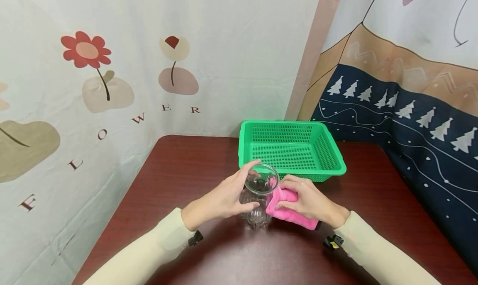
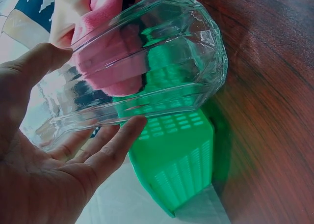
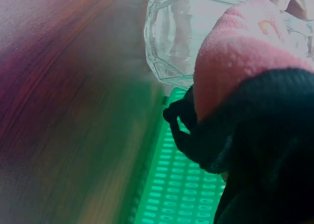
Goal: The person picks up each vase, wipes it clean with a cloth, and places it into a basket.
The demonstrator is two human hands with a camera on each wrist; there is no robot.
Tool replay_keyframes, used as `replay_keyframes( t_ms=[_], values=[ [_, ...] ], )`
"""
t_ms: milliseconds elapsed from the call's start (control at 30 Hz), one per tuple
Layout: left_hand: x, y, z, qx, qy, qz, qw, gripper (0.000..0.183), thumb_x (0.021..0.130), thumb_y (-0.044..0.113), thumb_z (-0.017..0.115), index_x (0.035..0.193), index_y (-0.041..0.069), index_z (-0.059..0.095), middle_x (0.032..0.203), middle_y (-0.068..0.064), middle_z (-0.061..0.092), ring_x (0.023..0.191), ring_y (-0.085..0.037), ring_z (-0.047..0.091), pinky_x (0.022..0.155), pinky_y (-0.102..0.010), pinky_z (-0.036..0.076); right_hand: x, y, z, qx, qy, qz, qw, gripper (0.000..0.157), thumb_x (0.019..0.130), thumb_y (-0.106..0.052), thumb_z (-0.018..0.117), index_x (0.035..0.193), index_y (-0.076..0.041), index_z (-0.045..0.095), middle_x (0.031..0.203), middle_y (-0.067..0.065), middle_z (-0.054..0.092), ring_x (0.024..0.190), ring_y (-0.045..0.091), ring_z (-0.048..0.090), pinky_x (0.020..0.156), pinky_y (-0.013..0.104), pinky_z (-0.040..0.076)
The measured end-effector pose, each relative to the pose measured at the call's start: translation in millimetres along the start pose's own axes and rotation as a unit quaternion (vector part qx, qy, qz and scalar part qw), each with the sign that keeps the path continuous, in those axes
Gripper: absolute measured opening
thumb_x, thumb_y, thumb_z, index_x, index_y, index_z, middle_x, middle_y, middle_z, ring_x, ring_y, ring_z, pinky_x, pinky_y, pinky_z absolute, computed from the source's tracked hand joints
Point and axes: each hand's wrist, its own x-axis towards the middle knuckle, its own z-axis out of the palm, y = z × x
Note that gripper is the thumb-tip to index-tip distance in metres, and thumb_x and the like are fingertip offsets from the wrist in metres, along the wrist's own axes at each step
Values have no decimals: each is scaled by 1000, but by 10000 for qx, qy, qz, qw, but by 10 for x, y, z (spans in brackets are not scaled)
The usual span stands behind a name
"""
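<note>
Gripping glass jar (image 1: 262, 198): left hand (image 1: 228, 196); right hand (image 1: 310, 197) clutching pink cloth (image 1: 292, 216), partly hiding jar.

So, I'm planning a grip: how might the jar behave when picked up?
The jar is probably stiff: its ridged sides show no dent in the left hand. It could be slippery, as its surface looks glossy, though the ridges might help. Being clear and shiny like glass, it may well be fragile if dropped.

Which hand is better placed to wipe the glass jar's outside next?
Probably the right hand: it grips the pink cloth close beside the glass jar. The left hand holds the jar, so it seems better suited to steadying.
</note>
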Motion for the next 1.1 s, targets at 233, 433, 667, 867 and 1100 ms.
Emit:
replay_keyframes(
  t_ms=[233, 433, 667, 867, 1100],
  values=[
    [0, -3, -1, -38, -18, 32, 10000, 115, 95, 15, 96, 181, 8, 20, 152, -17, 72, 136, -33, 77, 107, -45, 69, -19, 7, 18, -106, -175, 75, 9998, 31, 93, -17, 101, 119, -14, 85, 113, -7, 78, 101, 6, 69, 85, 26, 65],
    [-2, -2, -1, -20, -19, 62, 10000, 115, 94, 14, 96, 180, 6, 21, 151, -18, 72, 136, -36, 76, 105, -45, 70, -35, 35, 41, -283, -318, 62, 9991, 35, 92, -26, 103, 119, -15, 85, 112, -9, 78, 101, 5, 69, 89, 27, 65],
    [-7, -7, 1, -12, -9, 75, 10000, 115, 95, 13, 95, 180, 6, 20, 151, -17, 72, 137, -35, 76, 104, -45, 71, -43, 58, 56, -383, -536, 169, 9977, 36, 94, -31, 101, 122, -14, 86, 112, -8, 78, 99, 5, 67, 88, 28, 62],
    [-9, -8, -1, 36, 24, 132, 9999, 114, 94, 12, 95, 180, 5, 21, 150, -19, 73, 136, -35, 76, 105, -43, 70, -54, 75, 89, -432, -730, 306, 9959, 38, 93, -32, 101, 122, -13, 86, 111, -7, 77, 95, 3, 63, 81, 23, 57],
    [-7, 5, -13, 101, 35, 139, 9998, 114, 95, 14, 96, 180, 4, 21, 149, -19, 73, 137, -36, 76, 109, -46, 67, -95, 123, 168, -784, -1030, 402, 9908, 40, 92, -33, 102, 124, -13, 87, 114, -8, 77, 97, 2, 64, 81, 23, 56]
  ],
)
